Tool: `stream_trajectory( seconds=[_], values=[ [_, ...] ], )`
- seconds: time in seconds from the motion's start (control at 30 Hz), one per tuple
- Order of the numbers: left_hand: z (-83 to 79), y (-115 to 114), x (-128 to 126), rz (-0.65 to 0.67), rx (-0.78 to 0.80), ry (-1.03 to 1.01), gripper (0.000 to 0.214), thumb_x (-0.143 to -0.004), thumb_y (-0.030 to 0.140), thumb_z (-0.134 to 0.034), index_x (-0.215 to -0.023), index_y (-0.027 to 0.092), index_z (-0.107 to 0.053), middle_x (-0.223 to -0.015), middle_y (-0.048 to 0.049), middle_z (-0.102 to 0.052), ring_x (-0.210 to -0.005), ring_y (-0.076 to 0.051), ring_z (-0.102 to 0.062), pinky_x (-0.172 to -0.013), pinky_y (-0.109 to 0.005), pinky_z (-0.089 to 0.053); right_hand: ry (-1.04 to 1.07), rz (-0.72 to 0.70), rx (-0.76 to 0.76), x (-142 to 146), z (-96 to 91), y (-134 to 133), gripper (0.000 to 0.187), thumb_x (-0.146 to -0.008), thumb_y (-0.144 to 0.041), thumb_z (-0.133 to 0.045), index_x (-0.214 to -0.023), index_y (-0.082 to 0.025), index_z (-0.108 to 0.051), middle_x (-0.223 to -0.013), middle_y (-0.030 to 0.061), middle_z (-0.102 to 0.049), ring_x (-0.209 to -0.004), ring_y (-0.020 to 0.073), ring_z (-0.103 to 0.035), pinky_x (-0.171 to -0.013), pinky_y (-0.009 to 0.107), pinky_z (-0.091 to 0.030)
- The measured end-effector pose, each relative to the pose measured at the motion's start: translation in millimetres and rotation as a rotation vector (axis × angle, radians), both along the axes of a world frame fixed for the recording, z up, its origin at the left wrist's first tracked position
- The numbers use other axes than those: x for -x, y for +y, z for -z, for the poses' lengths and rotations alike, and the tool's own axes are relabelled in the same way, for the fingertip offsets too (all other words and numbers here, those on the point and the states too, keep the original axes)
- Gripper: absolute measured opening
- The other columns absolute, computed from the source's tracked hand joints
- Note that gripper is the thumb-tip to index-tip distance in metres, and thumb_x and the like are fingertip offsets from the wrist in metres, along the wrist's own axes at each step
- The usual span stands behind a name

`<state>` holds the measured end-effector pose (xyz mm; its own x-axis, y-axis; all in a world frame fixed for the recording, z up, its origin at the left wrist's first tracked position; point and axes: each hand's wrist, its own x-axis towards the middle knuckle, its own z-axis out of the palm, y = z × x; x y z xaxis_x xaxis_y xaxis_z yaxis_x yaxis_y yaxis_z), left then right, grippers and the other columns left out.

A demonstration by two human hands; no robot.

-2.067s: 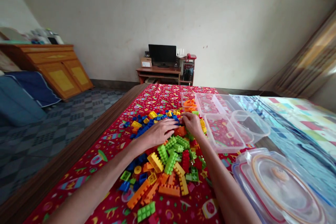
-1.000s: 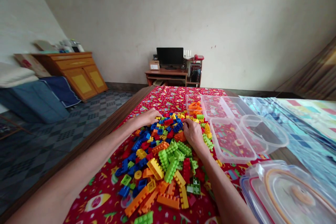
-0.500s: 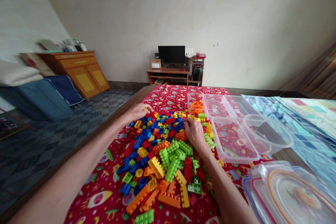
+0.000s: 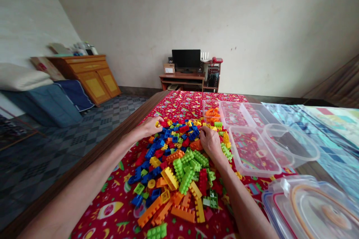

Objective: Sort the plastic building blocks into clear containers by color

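A heap of toy building bricks (image 4: 176, 160) in blue, green, orange, yellow and red covers the red patterned cloth (image 4: 179, 106) on the table. My left hand (image 4: 148, 127) rests at the heap's far left edge, fingers curled over some bricks. At the far right side of the heap my right hand (image 4: 209, 140) lies knuckles up, with its fingertips pinched among blue and yellow bricks. What either hand grips is hidden.
Clear plastic tubs (image 4: 252, 145) stand right of the heap; the farthest one (image 4: 210, 114) holds orange bricks. Stacked lids (image 4: 308, 209) lie near right. The table's wooden edge (image 4: 92, 153) runs along the left. A desk with a monitor (image 4: 186, 59) stands by the far wall.
My left hand has moved from the middle of the heap out to its far left edge. My right hand has stayed at the far right side. The camera has turned slightly.
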<state>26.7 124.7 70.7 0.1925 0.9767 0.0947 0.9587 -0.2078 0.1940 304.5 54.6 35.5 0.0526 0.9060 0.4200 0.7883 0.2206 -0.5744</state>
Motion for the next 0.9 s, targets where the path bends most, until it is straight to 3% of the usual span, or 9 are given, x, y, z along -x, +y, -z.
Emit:
stream_trajectory(
  seconds=[0.13, 0.3, 0.5, 0.73, 0.9],
  values=[
    [-1.4, 14, 31, -0.06, 0.044, 0.01, 0.044, -0.07, 0.037, -0.052, -0.106, 0.017, -0.067, -0.083, -0.0031, -0.073, -0.072, -0.02, -0.065, -0.062, -0.024, -0.045, -0.006, 0.007, 0.003, 0, 0.9, 0, 0.029, -0.087, -0.016, -0.044, -0.093, -0.017, -0.072, -0.08, 0.0075, -0.073, -0.072, 0.0169, -0.065, -0.066, 0.023, -0.039],
    [18.5, 17, 56, -0.09, 0.054, 0.116, 0.042, -0.074, 0.048, -0.049, -0.092, 0.017, -0.071, -0.095, -0.0098, -0.073, -0.089, -0.026, -0.067, -0.075, -0.028, -0.048, -0.013, 0.003, -0.006, 0, 3.0, 2, 0.029, -0.088, -0.017, -0.043, -0.095, -0.017, -0.072, -0.08, 0.0077, -0.073, -0.072, 0.0167, -0.066, -0.066, 0.023, -0.039],
    [34.5, 8, 54, -0.063, 0.054, 0.099, 0.051, -0.074, 0.044, -0.05, -0.116, 0.018, -0.063, -0.113, -0.0096, -0.07, -0.103, -0.026, -0.064, -0.091, -0.03, -0.045, -0.024, 0.007, -0.005, 0, 2.5, 1, 0.029, -0.087, -0.017, -0.044, -0.093, -0.017, -0.072, -0.079, 0.0076, -0.073, -0.072, 0.0165, -0.065, -0.066, 0.022, -0.039],
    [13.5, 2, 41, 0.118, 0.145, -0.278, 0.065, -0.07, 0.053, -0.051, -0.121, 0.013, -0.06, -0.119, -0.0124, -0.066, -0.11, -0.028, -0.06, -0.094, -0.033, -0.046, -0.023, 0.005, -0.002, 0, 0.9, 1, 0.029, -0.088, -0.017, -0.043, -0.093, -0.016, -0.072, -0.079, 0.0077, -0.073, -0.072, 0.0163, -0.065, -0.066, 0.022, -0.039],
    [-7.3, -13, 13, 0.162, 0.151, -0.333, 0.069, -0.07, 0.048, -0.059, -0.131, 0.017, -0.053, -0.124, -0.0092, -0.065, -0.116, -0.025, -0.057, -0.093, -0.029, -0.046, 0.011, -0.01, 0.007, 0, 1.0, 1, 0.029, -0.088, -0.017, -0.044, -0.092, -0.017, -0.072, -0.079, 0.0067, -0.073, -0.072, 0.0157, -0.065, -0.067, 0.022, -0.039]
  ],
)
